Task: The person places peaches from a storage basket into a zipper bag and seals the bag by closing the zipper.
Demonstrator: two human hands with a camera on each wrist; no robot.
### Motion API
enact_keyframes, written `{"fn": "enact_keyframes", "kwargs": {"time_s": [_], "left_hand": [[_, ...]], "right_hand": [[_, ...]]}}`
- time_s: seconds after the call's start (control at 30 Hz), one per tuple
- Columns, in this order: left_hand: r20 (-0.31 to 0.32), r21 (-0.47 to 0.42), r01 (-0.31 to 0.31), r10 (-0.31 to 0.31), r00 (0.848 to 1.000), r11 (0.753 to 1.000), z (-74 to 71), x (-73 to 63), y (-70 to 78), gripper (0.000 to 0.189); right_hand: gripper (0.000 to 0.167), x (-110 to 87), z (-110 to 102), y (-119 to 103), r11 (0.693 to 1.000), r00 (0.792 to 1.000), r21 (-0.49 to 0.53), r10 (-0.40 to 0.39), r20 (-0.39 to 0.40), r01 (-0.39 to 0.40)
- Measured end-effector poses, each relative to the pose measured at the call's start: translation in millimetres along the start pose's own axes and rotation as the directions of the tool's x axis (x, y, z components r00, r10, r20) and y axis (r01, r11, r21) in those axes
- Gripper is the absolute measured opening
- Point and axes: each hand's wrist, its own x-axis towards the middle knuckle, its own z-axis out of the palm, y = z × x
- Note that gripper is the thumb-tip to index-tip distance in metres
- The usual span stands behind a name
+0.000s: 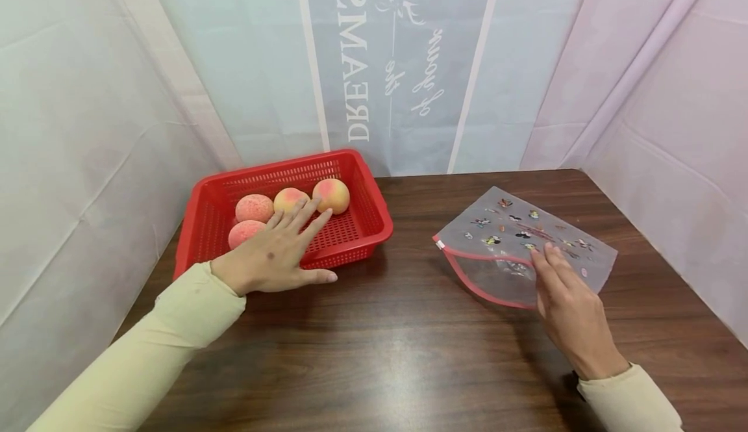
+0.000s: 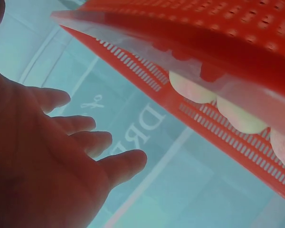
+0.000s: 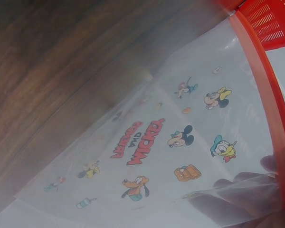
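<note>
The head view shows the left hand (image 1: 271,250) above the near rim of a red slotted plastic basket (image 1: 380,221), its fingers spread wide. Two round yellow-and-pink peaches (image 1: 330,196) lie at twelve to one o'clock of those fingertips, two round speckled-red peaches (image 1: 254,208) at nine. The right hand (image 1: 575,318) grips a translucent, cartoon-printed plastic bag (image 1: 508,234), fingers on its upper face, thumb hidden there; the gaping red-edged mouth reaches toward nine o'clock above a dark brown wooden table (image 1: 374,354).
</note>
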Motion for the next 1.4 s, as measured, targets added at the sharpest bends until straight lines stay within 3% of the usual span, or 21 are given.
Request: {"fn": "enact_keyframes", "kwargs": {"time_s": [0.27, 0.43, 0.57, 0.73, 0.9, 1.1, 1.3, 1.4], "left_hand": [[0.003, -0.022, 0.042, -0.042, 0.999, 0.999, -5.6, -4.0, -11.3, 0.101], [-0.01, -0.022, 0.076, -0.076, 0.997, 0.997, -8.5, -7.0, -20.3, 0.096], [-0.018, -0.047, 0.085, -0.085, 0.996, 0.995, -8.3, -9.3, -27.7, 0.095], [-0.021, -0.062, 0.093, -0.095, 0.995, 0.994, -7.9, -10.2, -34.8, 0.094], [-0.01, -0.062, 0.116, -0.117, 0.993, 0.991, -9.4, -10.9, -39.6, 0.091], [0.016, -0.069, 0.136, -0.135, 0.991, 0.988, -11.4, -12.7, -43.9, 0.089], [0.003, -0.059, 0.102, -0.102, 0.995, 0.993, -9.7, -15.2, -52.0, 0.088], [0.009, -0.054, 0.092, -0.092, 0.996, 0.994, -8.4, -16.2, -56.0, 0.089]], "right_hand": [[0.056, 2.6, -1, -1, 1.0, 1.0, 0.0, 0.02, 0.007, -0.02], [0.029, 2.0, 0, -1, 1.0, 1.0, 0.009, 0.019, -0.013, -0.019], [0.052, 2.1, 0, -1, 1.0, 1.0, 0.0, 0.01, -0.012, -0.01], [0.049, 1.7, 1, 0, 1.0, 1.0, 0.0, 0.014, -0.01, -0.014], [0.03, 1.3, 1, 0, 1.0, 1.0, 0.011, 0.021, -0.013, -0.021], [0.034, 0.8, 2, 0, 1.0, 1.0, 0.009, 0.013, -0.016, -0.013], [0.047, 0.0, 1, 0, 1.0, 1.0, 0.008, 0.01, 0.003, -0.01], [0.034, 0.4, 0, 0, 1.0, 1.0, 0.003, 0.01, 0.017, -0.01]]}}
